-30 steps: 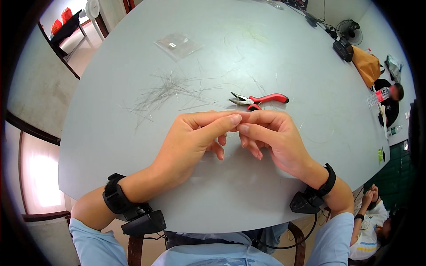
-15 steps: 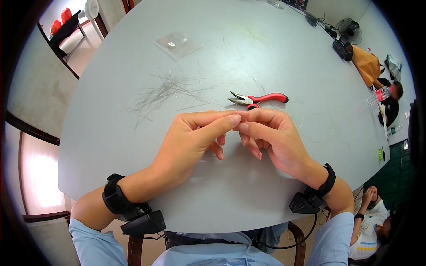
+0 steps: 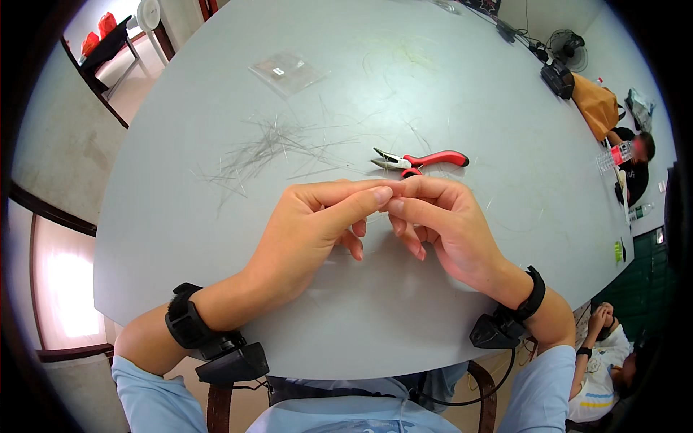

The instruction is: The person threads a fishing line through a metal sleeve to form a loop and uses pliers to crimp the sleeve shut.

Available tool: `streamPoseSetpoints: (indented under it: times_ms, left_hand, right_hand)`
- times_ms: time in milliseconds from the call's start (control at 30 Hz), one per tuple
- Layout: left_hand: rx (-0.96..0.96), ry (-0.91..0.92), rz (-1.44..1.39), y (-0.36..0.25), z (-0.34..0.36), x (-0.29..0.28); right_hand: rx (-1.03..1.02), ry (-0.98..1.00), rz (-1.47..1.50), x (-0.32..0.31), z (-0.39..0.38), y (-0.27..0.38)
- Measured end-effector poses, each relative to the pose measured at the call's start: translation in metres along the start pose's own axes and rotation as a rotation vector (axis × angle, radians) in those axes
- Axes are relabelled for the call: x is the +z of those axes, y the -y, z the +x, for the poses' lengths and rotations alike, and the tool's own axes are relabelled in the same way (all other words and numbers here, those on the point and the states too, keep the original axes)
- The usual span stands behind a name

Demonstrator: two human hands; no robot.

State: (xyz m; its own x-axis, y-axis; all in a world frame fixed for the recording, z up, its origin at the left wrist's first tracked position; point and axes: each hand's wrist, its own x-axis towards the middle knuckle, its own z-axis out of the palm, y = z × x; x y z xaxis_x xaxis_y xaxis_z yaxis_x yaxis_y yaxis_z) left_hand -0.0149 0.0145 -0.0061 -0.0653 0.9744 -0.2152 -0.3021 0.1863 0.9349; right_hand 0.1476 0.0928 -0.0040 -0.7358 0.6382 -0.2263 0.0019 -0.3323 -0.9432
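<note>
My left hand and my right hand meet above the table, thumb pressed to forefinger on each, the fingertips touching. Whatever they pinch is too small to make out; the lower fingers curl loosely beneath. Just beyond my fingertips lies a pair of pliers with red and black handles, its jaws apart and pointing left; one handle is partly hidden behind my right hand. Beyond my left hand, thin wire pieces are strewn in a loose heap.
A clear plastic bag lies farther off on the grey table. Fine loose strands are scattered near it. Bottles and an orange bag are along the right side. Two other people sit at the right.
</note>
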Motion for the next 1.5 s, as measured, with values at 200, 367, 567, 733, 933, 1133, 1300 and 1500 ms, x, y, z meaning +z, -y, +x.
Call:
streamPoseSetpoints:
  times_ms: [200,367,567,733,933,1133,1300,1500]
  left_hand:
    - [-0.015,0.001,-0.001,0.0017,0.0005,-0.0016]
    - [-0.009,0.005,-0.003,0.0028,0.001,-0.0009]
    - [-0.005,0.008,0.003,0.0029,0.0005,-0.0016]
    - [0.004,0.007,0.016,0.0034,0.0008,-0.0017]
    - [0.006,0.019,0.012,0.0038,0.0015,-0.0015]
    - [-0.001,0.016,0.002,0.0021,0.0009,0.0002]
    - [0.007,0.011,0.003,0.0041,0.0006,-0.0012]
    - [0.015,0.03,0.0,0.0031,0.0002,-0.001]
  right_hand:
    - [-0.005,-0.007,-0.005,-0.0017,0.0005,-0.003]
    - [-0.011,0.012,-0.009,0.0006,-0.0007,-0.0007]
    - [-0.01,-0.001,-0.001,0.0006,-0.001,-0.0008]
    - [-0.017,-0.024,-0.01,0.0009,-0.0012,-0.0017]
    - [-0.016,-0.037,-0.011,0.0017,-0.001,-0.0025]
    - [-0.012,-0.042,-0.012,0.0025,-0.0013,-0.0015]
    - [-0.001,-0.001,-0.049,0.0036,-0.0026,0.0012]
    - [-0.008,0.017,-0.052,0.0039,-0.0009,-0.0032]
